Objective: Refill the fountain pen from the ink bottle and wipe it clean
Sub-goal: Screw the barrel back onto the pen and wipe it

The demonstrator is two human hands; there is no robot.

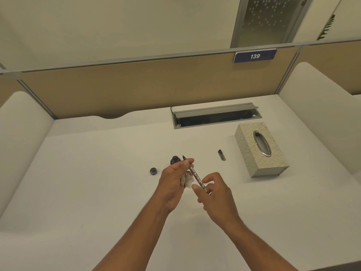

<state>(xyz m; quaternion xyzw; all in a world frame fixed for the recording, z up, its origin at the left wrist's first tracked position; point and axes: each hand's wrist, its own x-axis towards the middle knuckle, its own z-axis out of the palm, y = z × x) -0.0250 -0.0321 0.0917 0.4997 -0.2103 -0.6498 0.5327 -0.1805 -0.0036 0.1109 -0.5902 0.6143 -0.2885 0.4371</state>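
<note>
A slim patterned fountain pen [196, 176] is held above the white desk, its nib pointing up and away, close to the ink bottle. My left hand [174, 180] pinches the pen near the nib end and also clutches a crumpled white tissue [188, 180] in its palm. My right hand [215, 192] grips the pen's rear end between thumb and fingers. The small dark ink bottle [174, 160] stands uncapped just beyond my left hand. Its round cap [153, 171] lies on the desk to the left. The pen cap [222, 155] lies to the right.
A patterned tissue box [273, 165] with an oval metal slot stands at the right. A grey cable tray [214, 114] with a raised lid is set into the desk at the back. Tan partition panels and white side dividers enclose the desk.
</note>
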